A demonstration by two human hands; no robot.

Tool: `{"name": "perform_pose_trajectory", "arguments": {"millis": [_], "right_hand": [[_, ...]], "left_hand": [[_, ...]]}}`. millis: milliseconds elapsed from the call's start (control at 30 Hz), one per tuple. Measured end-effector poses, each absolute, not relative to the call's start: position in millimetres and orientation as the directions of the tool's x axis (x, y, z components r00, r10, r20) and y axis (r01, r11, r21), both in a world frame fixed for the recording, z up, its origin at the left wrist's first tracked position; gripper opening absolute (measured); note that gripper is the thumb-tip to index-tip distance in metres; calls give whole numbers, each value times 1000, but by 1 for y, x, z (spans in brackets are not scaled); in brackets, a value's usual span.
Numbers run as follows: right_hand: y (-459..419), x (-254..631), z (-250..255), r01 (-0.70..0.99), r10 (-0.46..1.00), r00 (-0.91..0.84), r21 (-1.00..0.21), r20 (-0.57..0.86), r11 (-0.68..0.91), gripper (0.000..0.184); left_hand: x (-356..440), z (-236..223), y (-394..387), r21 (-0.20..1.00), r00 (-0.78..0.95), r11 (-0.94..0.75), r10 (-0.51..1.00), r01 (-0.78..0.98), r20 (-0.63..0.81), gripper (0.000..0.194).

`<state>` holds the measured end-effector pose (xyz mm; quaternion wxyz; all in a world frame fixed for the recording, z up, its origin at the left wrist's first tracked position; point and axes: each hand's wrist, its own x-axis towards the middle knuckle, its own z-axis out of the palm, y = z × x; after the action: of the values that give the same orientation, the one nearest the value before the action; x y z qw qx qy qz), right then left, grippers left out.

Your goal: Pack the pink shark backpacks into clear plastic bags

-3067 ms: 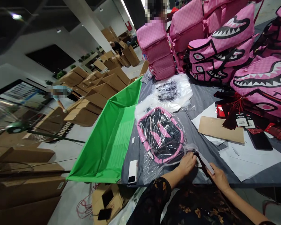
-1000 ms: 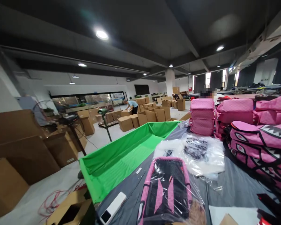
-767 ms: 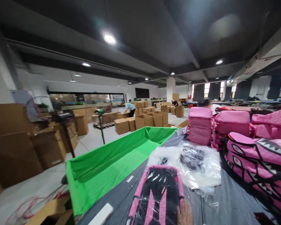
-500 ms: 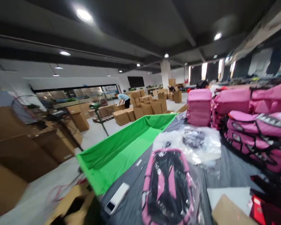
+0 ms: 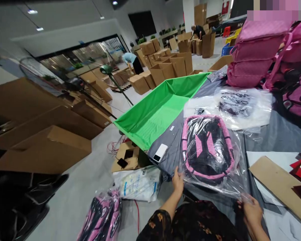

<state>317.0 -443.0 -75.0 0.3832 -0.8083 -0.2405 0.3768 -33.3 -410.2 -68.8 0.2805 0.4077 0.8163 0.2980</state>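
In front of me a pink and black backpack (image 5: 207, 147) lies flat on the dark cloth-covered table, inside a clear plastic bag (image 5: 240, 170). At the bag's near left corner, my left hand (image 5: 178, 182) is closed on the plastic edge. My right hand (image 5: 252, 209) pinches the near right corner of the same bag. Between the two hands the bag's edge is drawn out along the table's front. Just beyond the backpack lies a stack of white printed plastic bags (image 5: 243, 103). A white phone-like device (image 5: 161, 153) rests to the left.
A green fabric bin (image 5: 160, 110) adjoins the table's left side. Pink backpacks (image 5: 256, 53) are piled at the far right. Cardboard (image 5: 281, 187) and red tags lie at right. Bagged backpacks (image 5: 102, 214) are on the floor, left. Two people work among cartons (image 5: 170, 67) behind.
The view has tilted down and shifted left. Both my hands have come into view, gripping the near edge of the plastic bag around the backpack.
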Motion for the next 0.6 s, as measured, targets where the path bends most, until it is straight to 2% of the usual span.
{"name": "perform_pose_trajectory", "arguments": {"millis": [33, 100, 167, 233, 267, 333, 400, 467, 600], "right_hand": [[-451, 320, -73, 33, 627, 634, -795, -452, -606, 57], [-476, 327, -73, -75, 549, 649, -762, -527, -643, 52], [-503, 327, -77, -185, 459, 565, -647, -686, -740, 49], [-517, 310, -79, -160, 467, 400, -562, -789, -812, 47], [-517, 295, -78, -109, 527, 313, -581, -790, -807, 46], [-504, 259, -74, -39, 682, 174, -697, -711, -716, 42], [-484, 227, -72, -65, 751, 117, -760, -650, -647, 40], [-469, 205, -77, -141, 725, 161, -742, -670, -655, 42], [-463, 194, -106, -405, 628, 263, -675, -732, -617, 54]], "left_hand": [[-41, -72, -413, 733, -543, 522, 802, 437, -248, 41], [-59, -76, -428, 746, -566, 530, 785, 402, -253, 31], [-72, -77, -446, 774, -560, 519, 785, 362, -264, 27], [-74, -80, -459, 814, -520, 488, 806, 316, -281, 27], [-72, -81, -462, 835, -494, 468, 820, 291, -288, 29], [-64, -86, -459, 865, -449, 444, 839, 233, -309, 36], [-57, -92, -450, 875, -415, 456, 836, 163, -359, 42], [-54, -96, -439, 865, -392, 492, 817, 92, -423, 42], [-48, -102, -433, 846, -370, 532, 790, 16, -490, 37]]}}
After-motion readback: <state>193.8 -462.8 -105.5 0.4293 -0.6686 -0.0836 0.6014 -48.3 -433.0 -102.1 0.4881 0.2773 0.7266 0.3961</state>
